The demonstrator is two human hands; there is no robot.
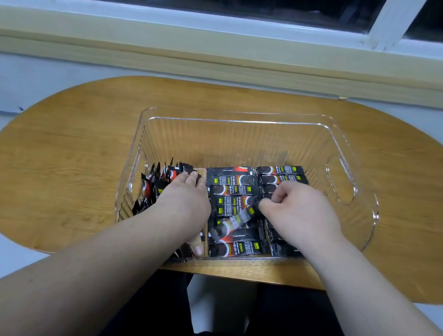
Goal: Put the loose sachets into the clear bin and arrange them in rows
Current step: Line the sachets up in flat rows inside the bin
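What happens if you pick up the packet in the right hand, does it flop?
Probably light: the right hand holds the sachet by one end with just a fingertip pinch. Likely bendy, being a thin flat strip. Its shiny wrapper may be slippery.

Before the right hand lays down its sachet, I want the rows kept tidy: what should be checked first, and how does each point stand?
1. Right hand pinches the blurred black sachet above the middle row: ok.
2. Left hand presses on the upright black sachets at the bin's left side: ok.
3. Clear ribbed plastic bin sits flat on the oval wooden table: ok.
4. The middle row's flat sachets lie parallel: ok.
5. Free slot for the held sachet: cannot tell, hands cover it.
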